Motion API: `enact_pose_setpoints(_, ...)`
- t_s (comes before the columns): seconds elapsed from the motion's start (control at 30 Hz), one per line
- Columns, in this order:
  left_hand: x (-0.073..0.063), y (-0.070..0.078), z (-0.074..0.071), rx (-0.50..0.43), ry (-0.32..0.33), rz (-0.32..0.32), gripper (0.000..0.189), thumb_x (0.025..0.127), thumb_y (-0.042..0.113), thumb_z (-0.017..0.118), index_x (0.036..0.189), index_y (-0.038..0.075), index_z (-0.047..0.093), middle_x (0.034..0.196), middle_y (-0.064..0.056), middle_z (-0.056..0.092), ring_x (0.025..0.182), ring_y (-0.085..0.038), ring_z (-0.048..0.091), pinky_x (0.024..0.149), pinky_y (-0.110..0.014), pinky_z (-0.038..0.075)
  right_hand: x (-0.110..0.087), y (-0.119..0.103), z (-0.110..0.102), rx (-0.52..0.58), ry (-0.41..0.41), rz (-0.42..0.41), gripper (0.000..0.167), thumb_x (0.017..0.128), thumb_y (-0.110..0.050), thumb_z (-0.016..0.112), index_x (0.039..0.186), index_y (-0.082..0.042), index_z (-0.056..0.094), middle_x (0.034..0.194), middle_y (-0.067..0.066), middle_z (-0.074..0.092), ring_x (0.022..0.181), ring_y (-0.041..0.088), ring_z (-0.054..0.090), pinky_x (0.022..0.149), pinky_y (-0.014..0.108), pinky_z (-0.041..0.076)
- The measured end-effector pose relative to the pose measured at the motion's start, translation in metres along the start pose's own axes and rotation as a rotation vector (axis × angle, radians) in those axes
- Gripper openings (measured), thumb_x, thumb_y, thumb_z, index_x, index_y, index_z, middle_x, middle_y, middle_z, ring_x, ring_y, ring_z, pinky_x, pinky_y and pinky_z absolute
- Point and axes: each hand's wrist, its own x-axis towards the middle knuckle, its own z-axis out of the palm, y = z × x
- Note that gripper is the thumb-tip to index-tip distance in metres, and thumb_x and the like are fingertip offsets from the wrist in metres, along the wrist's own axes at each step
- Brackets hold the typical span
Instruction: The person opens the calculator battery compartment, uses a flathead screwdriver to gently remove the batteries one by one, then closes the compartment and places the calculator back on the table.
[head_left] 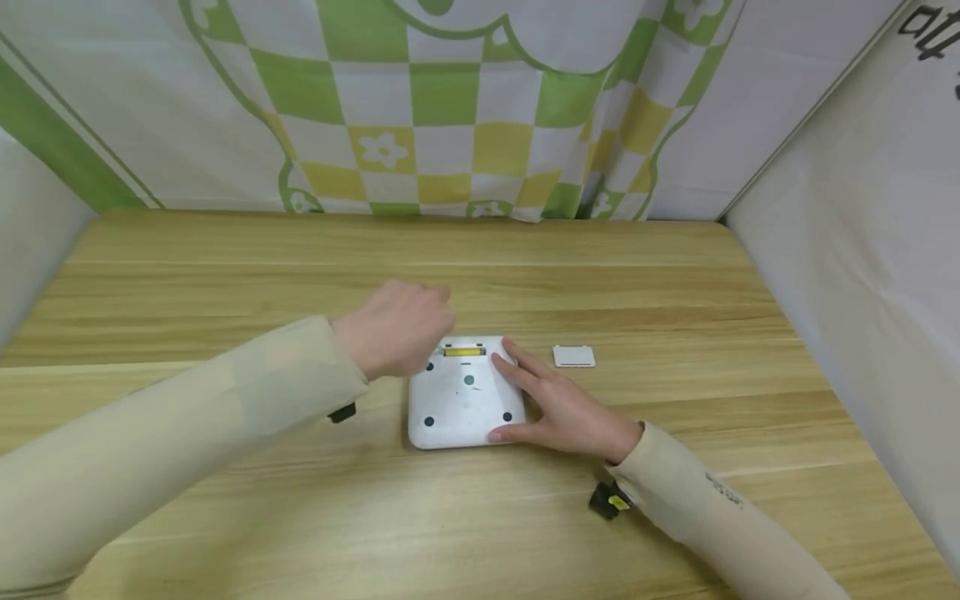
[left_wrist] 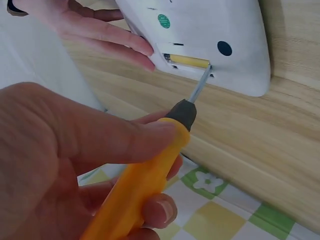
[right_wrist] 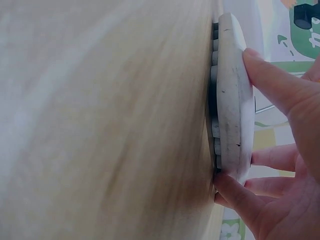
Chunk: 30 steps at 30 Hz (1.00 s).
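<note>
We see a yellow battery [left_wrist: 189,61] in the slot [left_wrist: 185,67] of a smooth white device [head_left: 461,408] on the wood-grained bench [head_left: 637,267]. Our left grip [head_left: 397,327] clasps a metal-tipped orange screwdriver [left_wrist: 137,190]; our right grip [head_left: 562,410] holds the device.

The head view is bright, with a soft sheen on the flat, yellow-brown wood-grain tabletop [head_left: 420,525]; the right wrist view (greyer, dimmer) smears that surface into blur, a pale streak at upper left.
</note>
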Motion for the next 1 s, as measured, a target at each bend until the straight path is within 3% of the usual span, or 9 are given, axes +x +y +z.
enact_pose_setpoints(0.2, 0.008, 0.003, -0.007, 0.018, -0.076, 0.002, 0.007, 0.078, -0.001, 0.064, 0.077, 0.006, 0.065, 0.083, -0.007, 0.060, 0.060, -0.016, 0.049, 0.050, -0.027, 0.046, 0.000, -0.001, 0.001, 0.010, -0.002, 0.002, 0.094, 0.077, -0.051, 0.074, 0.151, -0.012, 0.029, 0.160, 0.010, 0.014, 0.144, 0.029, 0.025, 0.112, 0.043, 0.033)
enact_pose_setpoints(0.33, 0.004, -0.001, -0.006, -0.010, -0.089, 0.008, 0.009, 0.077, -0.002, 0.065, 0.081, 0.006, 0.064, 0.089, -0.009, 0.061, 0.067, -0.019, 0.054, 0.057, -0.031, 0.050, 0.000, -0.001, 0.001, 0.011, -0.007, 0.004, 0.095, 0.077, -0.052, 0.073, 0.151, -0.012, 0.029, 0.161, 0.009, 0.014, 0.144, 0.028, 0.025, 0.112, 0.043, 0.033)
enact_pose_setpoints(0.67, -0.023, -0.020, 0.025, -0.199, 0.029, -0.041, 0.039, 0.075, -0.013, 0.060, 0.107, 0.007, 0.071, 0.090, -0.007, 0.055, 0.066, -0.018, 0.047, 0.055, -0.026, 0.040, 0.000, 0.000, -0.001, -0.007, -0.006, 0.010, 0.095, 0.077, -0.053, 0.073, 0.151, -0.012, 0.029, 0.161, 0.009, 0.014, 0.144, 0.028, 0.025, 0.112, 0.043, 0.033)
enact_pose_setpoints(0.8, -0.035, -0.024, 0.038, -0.272, 0.091, -0.074, 0.036, 0.081, -0.009, 0.059, 0.111, 0.009, 0.070, 0.093, -0.007, 0.056, 0.065, -0.017, 0.047, 0.051, -0.025, 0.038, 0.000, -0.001, 0.000, -0.009, -0.016, 0.012, 0.096, 0.077, -0.054, 0.072, 0.151, -0.013, 0.028, 0.161, 0.008, 0.013, 0.144, 0.028, 0.024, 0.112, 0.043, 0.033)
enact_pose_setpoints(1.0, -0.045, -0.031, 0.055, -0.380, 0.195, -0.074, 0.031, 0.086, -0.002, 0.061, 0.112, 0.012, 0.069, 0.093, -0.003, 0.055, 0.063, -0.014, 0.047, 0.049, -0.024, 0.036, 0.000, -0.002, 0.000, 0.000, -0.026, 0.032, 0.096, 0.077, -0.053, 0.073, 0.152, -0.014, 0.027, 0.161, 0.006, 0.011, 0.145, 0.028, 0.023, 0.112, 0.043, 0.033)
